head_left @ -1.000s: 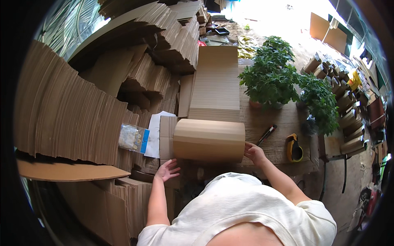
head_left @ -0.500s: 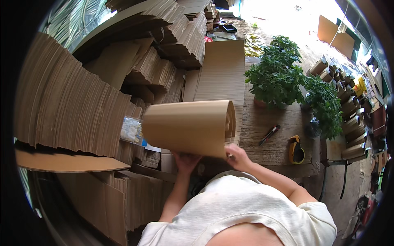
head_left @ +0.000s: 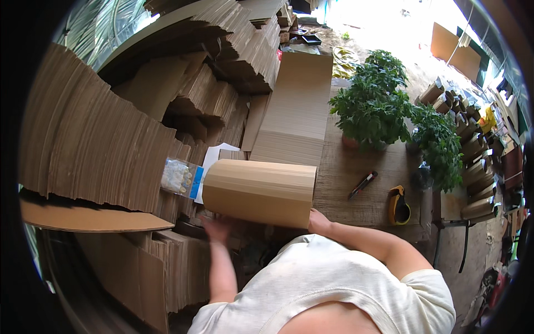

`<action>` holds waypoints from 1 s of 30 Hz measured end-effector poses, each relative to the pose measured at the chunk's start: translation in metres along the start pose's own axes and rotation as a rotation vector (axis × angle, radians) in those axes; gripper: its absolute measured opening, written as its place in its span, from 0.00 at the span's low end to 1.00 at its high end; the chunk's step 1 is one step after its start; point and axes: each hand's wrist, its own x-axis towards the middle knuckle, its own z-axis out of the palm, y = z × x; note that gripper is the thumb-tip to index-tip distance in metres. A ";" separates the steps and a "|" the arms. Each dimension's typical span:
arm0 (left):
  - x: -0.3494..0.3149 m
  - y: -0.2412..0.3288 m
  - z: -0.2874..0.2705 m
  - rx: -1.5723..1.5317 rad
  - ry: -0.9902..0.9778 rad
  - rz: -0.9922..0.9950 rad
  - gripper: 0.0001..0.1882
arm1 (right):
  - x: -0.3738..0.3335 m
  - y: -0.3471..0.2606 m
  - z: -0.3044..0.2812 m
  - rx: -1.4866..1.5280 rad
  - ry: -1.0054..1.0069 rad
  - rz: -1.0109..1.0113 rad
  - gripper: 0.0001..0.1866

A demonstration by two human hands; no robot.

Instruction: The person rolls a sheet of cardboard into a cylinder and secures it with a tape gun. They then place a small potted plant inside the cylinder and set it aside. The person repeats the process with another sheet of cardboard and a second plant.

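A rolled sheet of brown cardboard (head_left: 258, 192) lies crosswise in front of my body at the table's near edge. At its right end my right hand (head_left: 318, 221) grips the lower edge, with part of the fingers hidden behind the roll. My left hand (head_left: 216, 227) is below the roll's left end, smeared by motion, so its fingers cannot be made out. Beneath and beyond the roll stretches a long flat cardboard sheet (head_left: 295, 106). A clear bag of small pale pieces with a blue strip (head_left: 181, 177) sits just left of the roll, near a white paper (head_left: 212, 158).
Tall stacks of cardboard (head_left: 100, 128) fill the left side. On the wooden table (head_left: 347, 167) lie a utility knife (head_left: 363, 185) and a yellow-black tape dispenser (head_left: 399, 206). Leafy potted plants (head_left: 372, 106) stand beyond, with several cardboard tubes (head_left: 479, 175) stacked at the right.
The cardboard roll has come down nearer my body, and its open right end has turned out of sight. My left hand has moved left; the white paper shows more.
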 end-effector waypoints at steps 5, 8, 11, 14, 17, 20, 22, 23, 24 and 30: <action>0.018 0.090 0.038 0.967 0.216 0.153 0.36 | 0.014 -0.023 -0.009 -0.003 -0.300 -0.022 0.17; 0.054 0.089 0.062 1.203 0.218 0.241 0.27 | 0.006 -0.001 0.021 0.072 -0.127 -0.118 0.18; 0.033 0.067 0.096 0.998 0.185 0.385 0.27 | -0.007 -0.014 -0.006 0.366 -0.318 0.334 0.17; 0.023 0.052 0.110 0.980 0.047 0.452 0.27 | -0.048 0.037 0.056 0.729 -0.028 0.487 0.17; -0.010 0.049 0.125 0.902 -0.042 0.524 0.27 | -0.077 0.064 0.074 1.602 0.190 0.976 0.18; -0.031 0.056 0.126 0.763 -0.075 0.541 0.29 | -0.066 0.075 0.083 1.998 0.378 1.140 0.17; -0.043 0.066 0.130 0.687 0.004 0.504 0.32 | -0.046 0.079 0.089 2.092 0.430 1.153 0.17; -0.048 0.068 0.140 0.743 -0.089 0.486 0.35 | -0.038 0.081 0.092 2.118 0.456 1.159 0.17; -0.055 0.072 0.153 0.798 -0.183 0.465 0.38 | -0.030 0.083 0.094 2.130 0.491 1.172 0.18; -0.093 0.073 0.234 1.098 -0.330 0.497 0.43 | 0.007 0.084 0.087 2.041 0.745 1.137 0.18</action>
